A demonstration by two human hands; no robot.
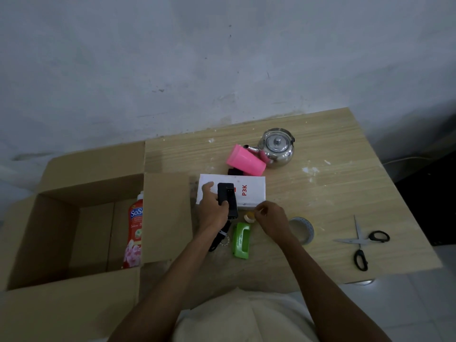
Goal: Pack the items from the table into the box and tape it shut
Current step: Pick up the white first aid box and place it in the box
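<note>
Gripping the stiff, light-looking black plastic block [227, 197] round its middle in the left hand [212, 206], cord [217, 240] dangling, over the pale wooden worktop [320, 193] beside the open brown cardboard box [91, 188]; pinching a small yellow-topped pot [249, 215] with the right hand [271, 218].

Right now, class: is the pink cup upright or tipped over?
Tipped over: the pink cup lies on its side beside the kettle.
</note>
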